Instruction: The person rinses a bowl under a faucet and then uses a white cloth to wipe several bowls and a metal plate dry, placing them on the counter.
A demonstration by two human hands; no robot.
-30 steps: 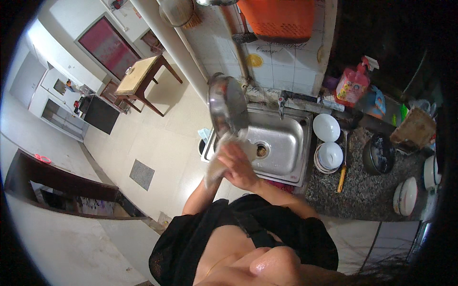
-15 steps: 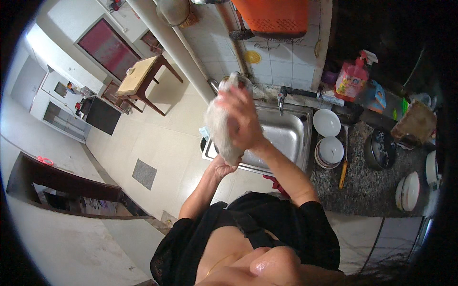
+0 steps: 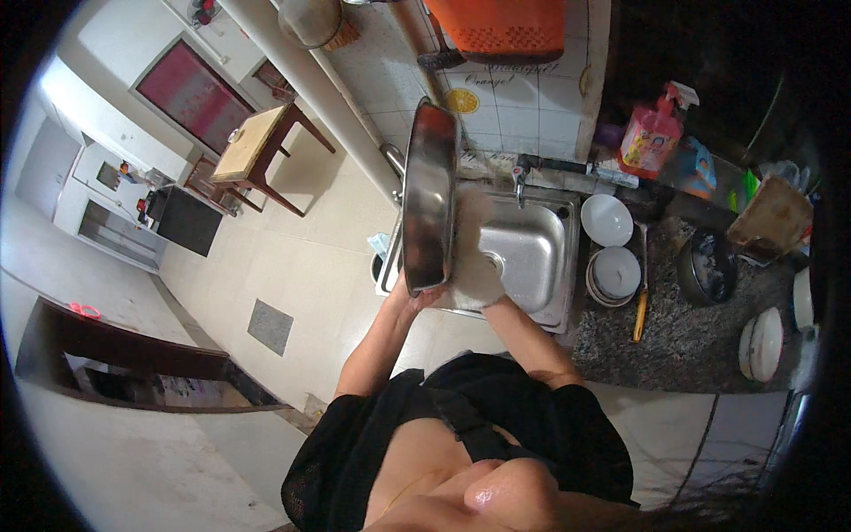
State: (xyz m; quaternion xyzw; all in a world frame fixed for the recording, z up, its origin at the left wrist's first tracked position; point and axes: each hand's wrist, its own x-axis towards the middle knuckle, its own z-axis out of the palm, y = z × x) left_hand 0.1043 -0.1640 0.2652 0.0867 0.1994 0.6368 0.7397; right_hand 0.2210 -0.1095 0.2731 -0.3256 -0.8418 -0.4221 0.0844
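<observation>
A shiny metal pan [image 3: 429, 191] stands on edge over the left part of the sink, its wall turned toward me. My left hand [image 3: 424, 296] is closed on the pan's near rim; most of its fingers are behind the metal. Against the pan's right side lies a pale cloth [image 3: 476, 253], blurred by motion. My right hand [image 3: 493, 301] is at that cloth, which covers nearly all of its fingers, so only the base by the wrist shows plainly.
Behind the steel sink [image 3: 532, 235] is a tap [image 3: 519, 177]. White bowls [image 3: 607, 220] and a yellow-handled utensil [image 3: 640, 315] lie on the dark counter [image 3: 620, 355], right. Further right are a dark pot [image 3: 706, 266] and more bowls [image 3: 761, 346]. A pink pump bottle [image 3: 651, 133] stands behind.
The pan has been turned so that its metal wall shows; the cloth hid it before. My right hand and the cloth have moved down and to the pan's right side.
</observation>
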